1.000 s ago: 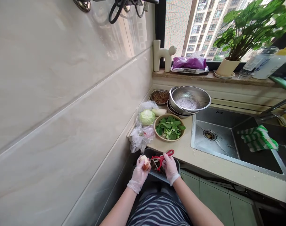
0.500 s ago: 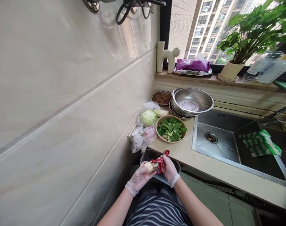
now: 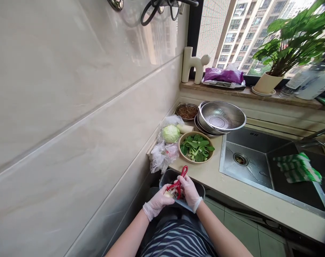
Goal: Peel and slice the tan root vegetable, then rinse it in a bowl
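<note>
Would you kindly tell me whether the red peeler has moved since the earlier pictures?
Yes: judged against the sink, the red peeler in the right hand has shifted left, farther from the sink's near left corner.

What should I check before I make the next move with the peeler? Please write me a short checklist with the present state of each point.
1. Right hand has hold of the red Y-shaped peeler: ok.
2. Left hand has hold of the pale vegetable piece: ok, though mostly hidden.
3. Clear gloves on both hands: ok.
4. Left fingertips clear of the blade: cannot tell; peeler head and fingers are very close together.
5. Open bin under the hands: ok.
6. Leafy greens apart from the peeler: ok, they lie in the round basket on the counter.
</note>
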Motion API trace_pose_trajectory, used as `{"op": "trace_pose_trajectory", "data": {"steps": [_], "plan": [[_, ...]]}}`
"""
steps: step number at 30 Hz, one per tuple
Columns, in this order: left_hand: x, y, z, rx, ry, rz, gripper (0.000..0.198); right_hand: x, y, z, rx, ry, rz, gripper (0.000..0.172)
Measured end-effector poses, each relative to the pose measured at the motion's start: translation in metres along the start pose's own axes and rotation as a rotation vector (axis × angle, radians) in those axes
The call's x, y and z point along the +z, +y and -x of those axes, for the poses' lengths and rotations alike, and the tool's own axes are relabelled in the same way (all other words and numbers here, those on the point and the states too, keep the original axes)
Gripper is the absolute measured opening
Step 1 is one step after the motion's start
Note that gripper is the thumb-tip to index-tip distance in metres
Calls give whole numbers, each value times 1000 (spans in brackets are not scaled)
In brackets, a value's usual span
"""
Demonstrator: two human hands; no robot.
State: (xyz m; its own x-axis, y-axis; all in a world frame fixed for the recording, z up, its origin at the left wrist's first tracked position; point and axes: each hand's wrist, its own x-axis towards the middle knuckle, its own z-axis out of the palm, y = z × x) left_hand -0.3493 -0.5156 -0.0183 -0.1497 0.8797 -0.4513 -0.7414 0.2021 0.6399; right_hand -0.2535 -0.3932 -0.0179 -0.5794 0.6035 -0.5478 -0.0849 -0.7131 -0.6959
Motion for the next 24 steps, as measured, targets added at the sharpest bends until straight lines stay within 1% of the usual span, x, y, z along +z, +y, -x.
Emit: {"op": "trace_pose_trajectory", "data": {"steps": [3,5,7,10,14,17,19,21,22,24], "plan": [[-8,-6,-2,53,61,-184,57,-4,2,-8,-71,96,-6,42],[-12,-7,-3,63,115,-256,59,-6,2,-12,-109,151,-16,43],[-13,-7,-4,83,136,-278,60,-7,2,-13,-105,118,-12,41],[-14,-7,-6,127,133,-322,59,-4,4,-13,-81,66,-3,40],[-14,-7,-8,165,219,-450,61,-1,8,-15,-97,124,-10,42],[-14,-8,-8,152,221,-392,57,0,9,-16,-85,112,10,42],[-13,-9,-6,98,196,-264,55,-1,8,-16,-101,149,9,42],[-10,-9,-4,16,196,-112,53,-1,6,-15,-124,188,-4,41],[-8,-9,-3,-20,207,-53,51,-1,5,-14,-125,177,0,41],[-5,-9,-2,-65,231,-9,48,0,4,-12,-117,127,24,40]]}}
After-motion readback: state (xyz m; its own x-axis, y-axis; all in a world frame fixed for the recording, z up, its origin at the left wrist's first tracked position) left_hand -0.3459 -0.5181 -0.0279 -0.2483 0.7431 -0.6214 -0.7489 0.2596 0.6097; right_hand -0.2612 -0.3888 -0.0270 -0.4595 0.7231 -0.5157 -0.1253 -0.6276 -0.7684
